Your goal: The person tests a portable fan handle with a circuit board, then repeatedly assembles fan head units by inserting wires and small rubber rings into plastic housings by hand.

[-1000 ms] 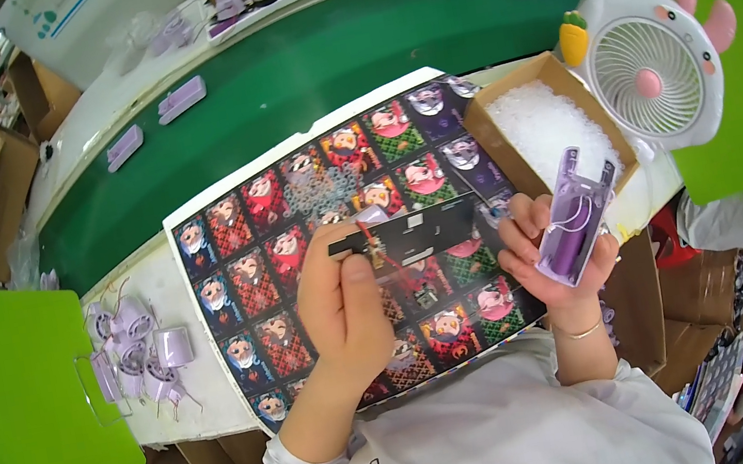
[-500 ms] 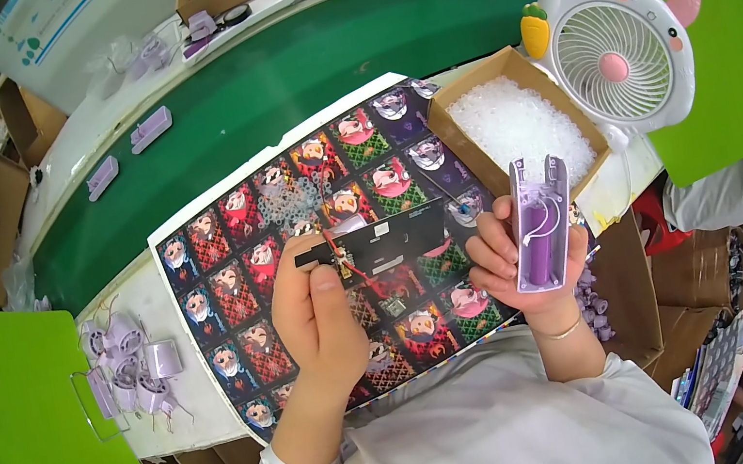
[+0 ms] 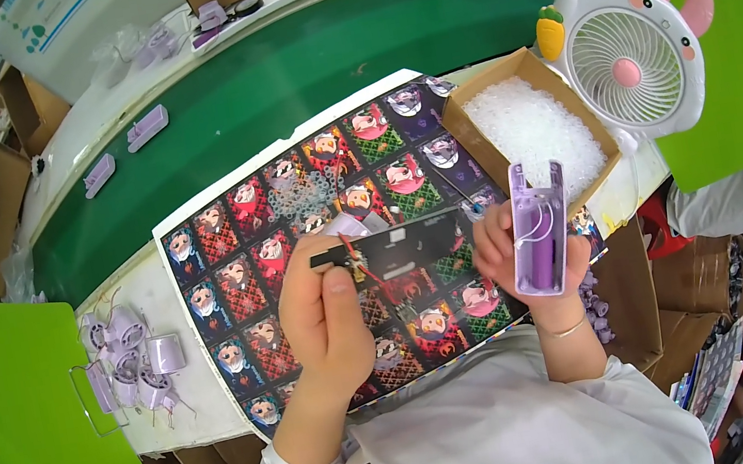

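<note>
My left hand [image 3: 324, 314] is closed, pinching the left end of a dark, glossy flat panel [image 3: 399, 252]. Red wires [image 3: 376, 272] and a small circuit piece hang by it; whether they join the panel I cannot tell. Behind the fingers shows a pale lavender part [image 3: 358, 224], mostly hidden. My right hand [image 3: 574, 269] holds a lavender plastic handle shell [image 3: 523, 275] upright, open side toward me. Inside the shell lie a purple cylinder [image 3: 544, 257] and a looped white wire. Both hands are above a mat [image 3: 247, 282] printed with cartoon figures.
Small clear rings [image 3: 301, 194] lie on the mat. A cardboard box [image 3: 471, 132] of clear bits stands at right, beside a white rabbit-eared fan [image 3: 626, 61]. Lavender motor housings [image 3: 125, 342] with wires sit at left. Beyond runs a green conveyor belt [image 3: 239, 87] carrying lavender shells [image 3: 148, 127].
The dark panel has shifted slightly right with my left hand and looks blurred. More of the lavender part shows behind it. The right hand still holds the shell; the whole view has shifted a little.
</note>
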The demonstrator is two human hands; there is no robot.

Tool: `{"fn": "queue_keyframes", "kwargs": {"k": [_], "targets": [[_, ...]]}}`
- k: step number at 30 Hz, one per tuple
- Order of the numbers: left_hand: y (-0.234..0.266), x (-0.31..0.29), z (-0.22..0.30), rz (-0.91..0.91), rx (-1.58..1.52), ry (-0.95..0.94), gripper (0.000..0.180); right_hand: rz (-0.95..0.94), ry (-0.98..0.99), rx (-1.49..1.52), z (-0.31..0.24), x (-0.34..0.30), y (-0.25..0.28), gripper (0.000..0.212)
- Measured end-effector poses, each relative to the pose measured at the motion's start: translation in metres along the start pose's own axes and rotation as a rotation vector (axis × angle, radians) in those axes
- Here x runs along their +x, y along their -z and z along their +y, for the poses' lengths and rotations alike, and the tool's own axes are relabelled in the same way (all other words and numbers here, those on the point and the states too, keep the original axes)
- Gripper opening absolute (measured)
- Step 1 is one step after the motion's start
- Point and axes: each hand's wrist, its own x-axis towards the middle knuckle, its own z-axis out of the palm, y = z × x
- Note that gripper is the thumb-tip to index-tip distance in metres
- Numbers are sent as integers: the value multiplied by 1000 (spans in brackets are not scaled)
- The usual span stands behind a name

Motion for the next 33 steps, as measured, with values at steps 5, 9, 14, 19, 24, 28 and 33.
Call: {"fn": "queue_keyframes", "kwargs": {"k": [5,9,14,19,24,28,33], "targets": [[-6,11,24,-273,-67,22,15,183,25,-364,-6,4,12,108],[-20,27,51,-606,-180,354,17,40,-89,-60,4,2,4,120],[-46,29,45,-695,-264,693,21,-61,-283,215,11,-34,25,86],[-61,30,18,-758,-146,896,17,-15,-409,481,18,-76,40,95],[-92,30,5,-1070,21,950,9,-429,-185,529,56,-76,87,96],[-116,4,-31,-1063,24,660,12,161,-201,532,5,-148,43,96],[-153,-7,-12,-991,-15,711,16,109,-126,385,-23,-173,54,95]]}}
